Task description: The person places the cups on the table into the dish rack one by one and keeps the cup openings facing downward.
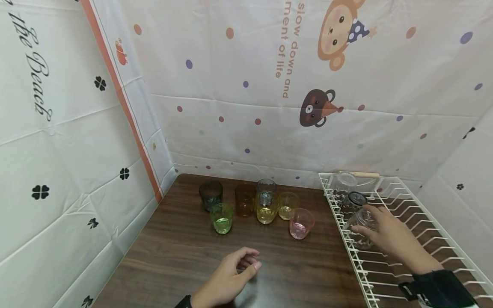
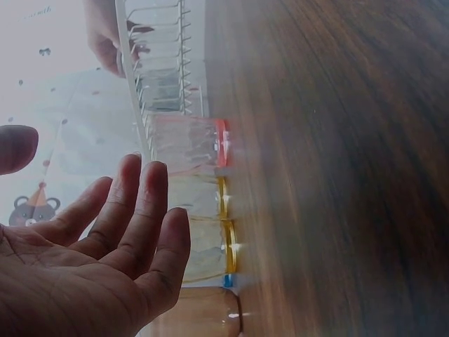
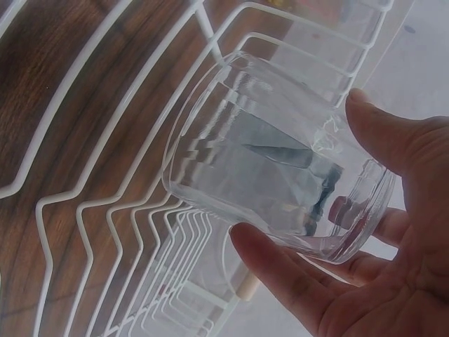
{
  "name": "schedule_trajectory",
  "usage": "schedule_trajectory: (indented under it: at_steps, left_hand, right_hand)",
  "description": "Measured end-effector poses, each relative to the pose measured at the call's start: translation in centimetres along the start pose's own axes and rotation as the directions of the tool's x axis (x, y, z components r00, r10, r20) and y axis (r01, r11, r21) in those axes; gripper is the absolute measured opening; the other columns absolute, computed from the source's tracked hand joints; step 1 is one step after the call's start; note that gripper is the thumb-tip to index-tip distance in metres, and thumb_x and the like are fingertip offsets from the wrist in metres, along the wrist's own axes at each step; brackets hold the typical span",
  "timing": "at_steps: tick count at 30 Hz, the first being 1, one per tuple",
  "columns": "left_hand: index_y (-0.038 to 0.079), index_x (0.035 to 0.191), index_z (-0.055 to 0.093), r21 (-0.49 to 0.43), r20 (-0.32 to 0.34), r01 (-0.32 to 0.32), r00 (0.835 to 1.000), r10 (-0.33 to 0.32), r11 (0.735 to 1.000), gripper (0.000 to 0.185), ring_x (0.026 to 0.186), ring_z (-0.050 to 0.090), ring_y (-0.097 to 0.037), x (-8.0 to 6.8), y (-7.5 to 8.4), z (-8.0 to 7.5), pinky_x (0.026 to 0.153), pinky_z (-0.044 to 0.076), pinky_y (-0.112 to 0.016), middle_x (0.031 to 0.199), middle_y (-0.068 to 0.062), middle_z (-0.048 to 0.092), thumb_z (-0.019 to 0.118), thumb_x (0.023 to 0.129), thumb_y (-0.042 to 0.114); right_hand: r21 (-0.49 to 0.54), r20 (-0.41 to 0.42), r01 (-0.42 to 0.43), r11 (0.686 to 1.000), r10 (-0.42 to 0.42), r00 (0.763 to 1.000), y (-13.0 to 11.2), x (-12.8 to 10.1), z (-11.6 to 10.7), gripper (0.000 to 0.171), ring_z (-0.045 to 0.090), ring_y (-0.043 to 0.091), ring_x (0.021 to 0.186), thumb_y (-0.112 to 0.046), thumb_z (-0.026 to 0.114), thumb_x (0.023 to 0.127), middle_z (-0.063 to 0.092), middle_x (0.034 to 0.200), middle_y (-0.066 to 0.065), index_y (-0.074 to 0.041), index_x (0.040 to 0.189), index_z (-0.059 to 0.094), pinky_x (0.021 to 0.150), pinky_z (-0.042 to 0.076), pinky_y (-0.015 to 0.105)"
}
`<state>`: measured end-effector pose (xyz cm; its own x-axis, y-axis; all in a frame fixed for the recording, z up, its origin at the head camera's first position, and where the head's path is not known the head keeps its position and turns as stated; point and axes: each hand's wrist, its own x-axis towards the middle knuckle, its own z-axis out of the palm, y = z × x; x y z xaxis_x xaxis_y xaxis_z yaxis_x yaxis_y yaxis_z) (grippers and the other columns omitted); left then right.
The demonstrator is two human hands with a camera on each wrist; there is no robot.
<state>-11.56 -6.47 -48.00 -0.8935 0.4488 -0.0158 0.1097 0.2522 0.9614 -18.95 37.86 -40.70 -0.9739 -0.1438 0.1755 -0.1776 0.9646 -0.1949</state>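
My right hand point(image 1: 390, 235) grips a clear glass tumbler point(image 3: 273, 161) by its thick base, thumb on one side and fingers on the other. The tumbler is mouth down over the white wire dish rack point(image 1: 327, 174), its rim close to the wires. Just behind it in the rack are a dark-tinted glass point(image 1: 356, 198) and another clear glass point(image 1: 346, 179). My left hand point(image 1: 231, 276) hovers over the table with loosely bent fingers, holding nothing. Nearest beyond it stand a green glass point(image 1: 221, 219) and a pink glass point(image 1: 301, 223).
More glasses stand at the back of the brown wooden table point(image 1: 161, 256): a dark one point(image 1: 211, 194), an amber one point(image 1: 243, 201), a clear one point(image 1: 266, 185), and two yellow ones, front point(image 1: 266, 213) and right point(image 1: 287, 207). Printed cloth point(image 1: 215, 141) hangs behind and at both sides.
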Motion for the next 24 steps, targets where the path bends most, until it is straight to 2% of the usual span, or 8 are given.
schedule_trajectory:
  at_steps: [17,24]
  left_hand:
    - [0.006,0.14,0.063,0.007,-0.009,0.006,1.0,-0.006,1.0,0.043,0.103,0.067,-0.008,0.0,0.13,-0.09,0.09,0.055,-0.025,0.117,-0.003,0.072,0.06,0.11,0.037]
    - [0.005,0.141,0.063,0.006,-0.001,0.015,1.0,-0.015,1.0,0.046,0.104,0.067,-0.007,-0.03,0.07,-0.34,0.089,0.055,-0.025,0.117,-0.004,0.072,0.059,0.11,0.039]
  right_hand:
    - [-0.014,0.003,-0.005,1.0,0.005,1.0,-0.07,-0.03,0.09,0.082,0.068,0.056,0.099,-0.045,0.082,0.093,0.059,0.127,0.042,0.012,0.144,0.051,0.08,0.055,0.069]
    - [-0.022,0.031,0.004,1.0,-0.004,1.0,-0.01,0.0,-0.12,0.086,0.064,0.063,0.107,-0.047,0.081,0.093,0.055,0.135,0.046,0.012,0.147,0.049,0.083,0.054,0.071]
